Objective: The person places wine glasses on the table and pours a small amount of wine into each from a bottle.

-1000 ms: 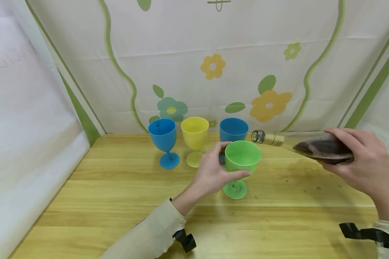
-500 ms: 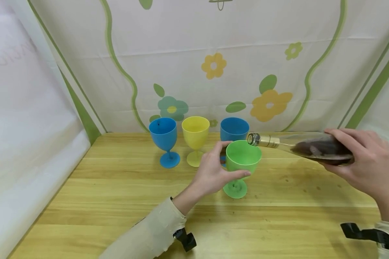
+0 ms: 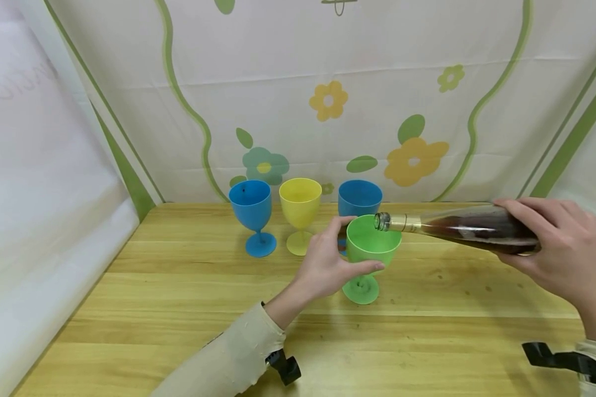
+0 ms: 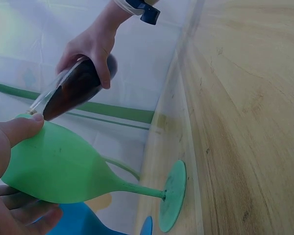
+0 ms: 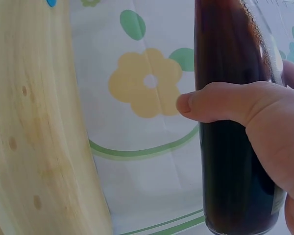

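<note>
A green goblet (image 3: 372, 242) stands upright on the wooden table, its foot flat on the boards. My left hand (image 3: 328, 262) grips its bowl, thumb across the near side and fingers round the far side. My right hand (image 3: 561, 242) holds a clear glass bottle (image 3: 472, 227) of dark red-brown liquid, tipped nearly level. The bottle's mouth overlaps the goblet's rim in the head view, and the liquid reaches toward the neck. In the right wrist view, the thumb lies across the bottle's dark body (image 5: 235, 161).
Behind the green goblet stands a blue goblet (image 3: 360, 196), partly hidden. To its left are a yellow goblet (image 3: 299, 207) and another blue goblet (image 3: 251, 207). A white flowered cloth (image 3: 278, 66) hangs at the back of the wooden table (image 3: 179, 309).
The bottle's mouth has moved left and down, from beside the green goblet to over its rim. Liquid has run forward toward the neck. My left hand and the goblet have stayed put.
</note>
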`<action>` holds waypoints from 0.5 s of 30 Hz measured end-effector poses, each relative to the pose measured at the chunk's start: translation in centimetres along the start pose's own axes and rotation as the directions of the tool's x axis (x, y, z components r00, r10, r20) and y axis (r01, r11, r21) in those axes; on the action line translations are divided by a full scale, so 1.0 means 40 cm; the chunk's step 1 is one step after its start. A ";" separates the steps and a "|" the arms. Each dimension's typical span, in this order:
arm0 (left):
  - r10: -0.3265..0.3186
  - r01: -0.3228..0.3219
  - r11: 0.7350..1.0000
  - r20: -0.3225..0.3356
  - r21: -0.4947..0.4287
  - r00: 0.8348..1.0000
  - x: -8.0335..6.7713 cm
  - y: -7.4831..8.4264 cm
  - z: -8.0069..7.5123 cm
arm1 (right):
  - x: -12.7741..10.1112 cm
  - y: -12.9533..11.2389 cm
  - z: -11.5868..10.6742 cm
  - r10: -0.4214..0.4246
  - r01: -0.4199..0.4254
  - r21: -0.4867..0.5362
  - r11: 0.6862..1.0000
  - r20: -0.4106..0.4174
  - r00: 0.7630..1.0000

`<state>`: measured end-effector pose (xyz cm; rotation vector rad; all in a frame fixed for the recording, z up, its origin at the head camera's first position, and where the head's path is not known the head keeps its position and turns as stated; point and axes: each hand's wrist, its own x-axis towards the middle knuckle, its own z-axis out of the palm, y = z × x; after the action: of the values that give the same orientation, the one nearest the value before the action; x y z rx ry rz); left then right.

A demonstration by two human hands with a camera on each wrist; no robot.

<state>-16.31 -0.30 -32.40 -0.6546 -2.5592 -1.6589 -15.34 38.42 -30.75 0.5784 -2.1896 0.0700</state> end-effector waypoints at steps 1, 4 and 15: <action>0.000 0.000 1.000 0.000 -0.001 1.000 0.001 0.000 0.001 | 0.001 0.001 -0.001 -0.005 0.005 -0.006 1.000 -0.003 1.000; -0.001 0.001 1.000 0.002 -0.002 1.000 0.000 0.000 0.001 | 0.002 0.002 -0.002 -0.014 0.013 -0.016 1.000 -0.007 1.000; -0.004 0.004 1.000 0.004 0.001 1.000 0.002 -0.001 0.004 | 0.002 -0.002 -0.014 -0.015 0.015 -0.031 0.999 0.004 1.000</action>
<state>-16.36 -0.14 -32.47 -0.6537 -2.5660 -1.6598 -14.95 38.45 -30.34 0.5778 -2.1857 0.0270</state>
